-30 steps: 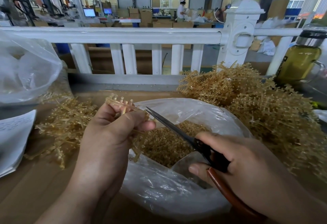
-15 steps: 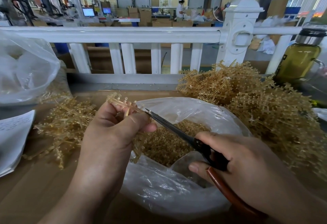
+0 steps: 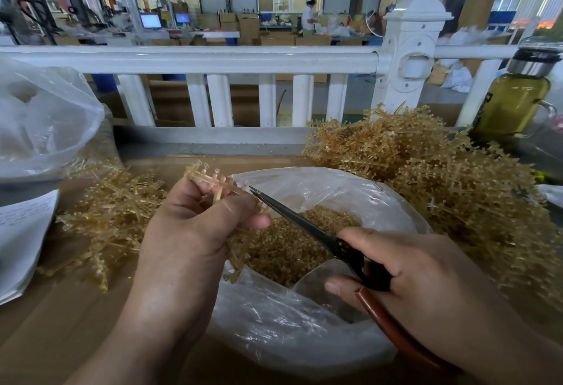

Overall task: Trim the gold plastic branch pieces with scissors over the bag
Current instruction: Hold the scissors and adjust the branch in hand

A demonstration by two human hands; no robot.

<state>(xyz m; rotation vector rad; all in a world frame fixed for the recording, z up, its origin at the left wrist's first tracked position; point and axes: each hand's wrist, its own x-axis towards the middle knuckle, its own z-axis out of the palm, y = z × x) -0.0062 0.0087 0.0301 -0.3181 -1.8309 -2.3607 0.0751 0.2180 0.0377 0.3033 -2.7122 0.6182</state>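
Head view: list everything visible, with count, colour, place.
branch piece: one, gold, above the bag
scissors: one, dark blades, brown handle, at the branch piece
bag: one, clear, centre
trimmed bits: many, gold, inside the bag
left heap: one, gold, left of the bag
right heap: one, gold, right of the bag
second bag: one, clear, far left
bottle: one, yellow-green, far right
railing: one, white, at the back
left hand: one, holds the branch piece
right hand: one, grips the scissors

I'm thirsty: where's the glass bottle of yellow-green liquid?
Head view, far right: the bottle stands behind the large gold branch heap, beside the white railing.
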